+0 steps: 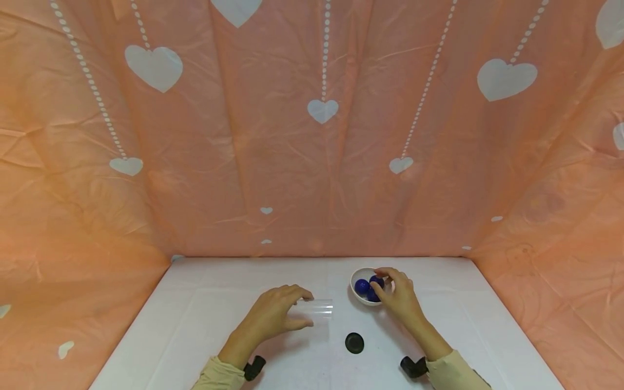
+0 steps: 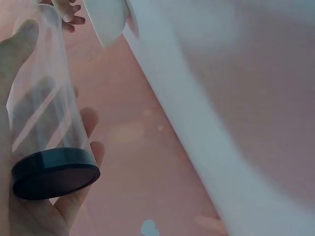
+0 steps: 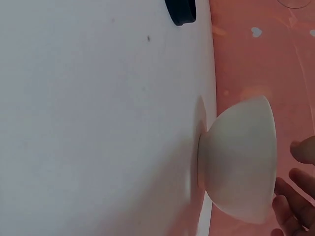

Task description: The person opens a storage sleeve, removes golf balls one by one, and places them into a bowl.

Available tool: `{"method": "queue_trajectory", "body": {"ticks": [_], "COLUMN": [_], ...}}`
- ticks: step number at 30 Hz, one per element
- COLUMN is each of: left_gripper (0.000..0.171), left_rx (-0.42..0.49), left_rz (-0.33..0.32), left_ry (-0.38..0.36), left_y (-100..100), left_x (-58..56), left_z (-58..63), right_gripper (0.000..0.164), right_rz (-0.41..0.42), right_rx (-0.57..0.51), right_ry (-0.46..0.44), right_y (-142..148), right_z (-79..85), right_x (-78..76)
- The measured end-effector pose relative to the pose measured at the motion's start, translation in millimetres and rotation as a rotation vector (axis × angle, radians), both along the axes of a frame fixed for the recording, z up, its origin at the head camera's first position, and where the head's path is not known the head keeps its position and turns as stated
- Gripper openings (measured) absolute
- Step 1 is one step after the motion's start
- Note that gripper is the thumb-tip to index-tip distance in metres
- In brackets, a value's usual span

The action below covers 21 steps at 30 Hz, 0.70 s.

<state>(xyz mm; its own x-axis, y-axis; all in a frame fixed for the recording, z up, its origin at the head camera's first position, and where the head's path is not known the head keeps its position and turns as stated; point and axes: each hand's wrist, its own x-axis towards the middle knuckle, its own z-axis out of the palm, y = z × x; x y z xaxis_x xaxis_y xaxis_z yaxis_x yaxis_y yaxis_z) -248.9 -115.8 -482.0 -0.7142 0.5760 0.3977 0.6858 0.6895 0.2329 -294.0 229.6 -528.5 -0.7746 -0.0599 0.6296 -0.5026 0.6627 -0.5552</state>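
My left hand [image 1: 278, 311] grips a clear plastic tube [image 1: 317, 307] lying sideways, its mouth pointing right. In the left wrist view, the thumb and fingers wrap the tube, and a black cap [image 2: 56, 173] covers its base. My right hand [image 1: 402, 298] reaches over a white bowl [image 1: 354, 295], thumb and fingers spread around one of three dark blue balls [image 1: 362, 286]. In the right wrist view, the fingertips [image 3: 302, 150] stand at and above the bowl's rim with a gap between them, and no ball shows there; the balls are hidden by the bowl's wall.
A round black lid [image 1: 354, 343] lies on the white table [image 1: 205, 325] between the hands, nearer than the bowl. Orange sheeting [image 1: 292, 162] with white hearts walls the back and both sides. Black camera mounts [image 1: 254, 368] sit at the wrists.
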Motion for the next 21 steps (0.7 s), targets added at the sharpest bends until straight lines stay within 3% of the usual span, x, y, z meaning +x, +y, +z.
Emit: {"method": "queue_trajectory", "body": {"ticks": [11, 21], "left_gripper": [0.048, 0.049], "left_rx": [0.029, 0.042], "left_rz": [0.007, 0.049], "left_ry": [-0.001, -0.082], "left_y": [-6.8, -16.2], "left_x": [0.1, 1.9], "left_z": [-11.2, -20.0], "right_gripper": [0.029, 0.026], "right_rz": [0.042, 0.018], "right_rx": [-0.036, -0.035], "right_ry": [0.068, 0.068], "right_y": [8.7, 17.7], "right_z": [3.3, 5.1], "right_x": [5.7, 15.0]}}
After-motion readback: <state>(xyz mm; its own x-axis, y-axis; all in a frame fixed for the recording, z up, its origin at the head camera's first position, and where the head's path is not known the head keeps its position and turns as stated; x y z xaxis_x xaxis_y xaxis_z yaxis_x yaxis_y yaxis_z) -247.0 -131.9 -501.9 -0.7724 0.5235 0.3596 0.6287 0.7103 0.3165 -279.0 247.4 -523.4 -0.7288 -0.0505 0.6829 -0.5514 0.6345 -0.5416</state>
